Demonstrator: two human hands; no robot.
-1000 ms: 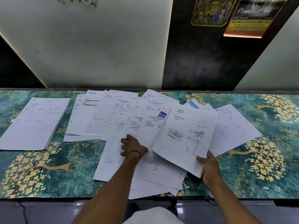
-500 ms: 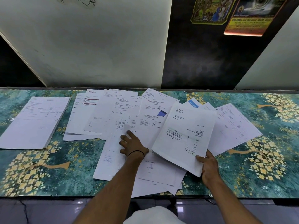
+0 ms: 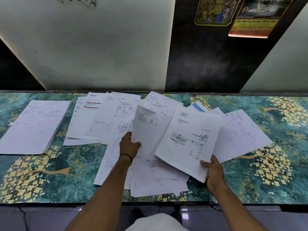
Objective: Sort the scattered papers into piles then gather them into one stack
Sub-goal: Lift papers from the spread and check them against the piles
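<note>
Many white printed papers [image 3: 116, 117] lie scattered and overlapping across the middle of the table. My left hand [image 3: 129, 145] grips the lower left edge of one sheet [image 3: 146, 127], lifted and blurred above the others. In my right hand [image 3: 214, 172] I hold a thin stack of sheets [image 3: 188, 140] by its lower right corner, tilted up over the scattered ones. A separate neat pile [image 3: 35, 125] rests at the far left of the table. More loose sheets [image 3: 240, 132] lie to the right of the held stack.
The table [image 3: 275, 164] has a teal cloth with yellow flower trees and its front edge runs close to my body. A pale wall panel and a dark panel with posters [image 3: 253, 17] rise right behind the table's back edge.
My left hand, earlier flat on the papers, has closed on one sheet and raised it off the heap. My right hand keeps its stack almost where it was.
</note>
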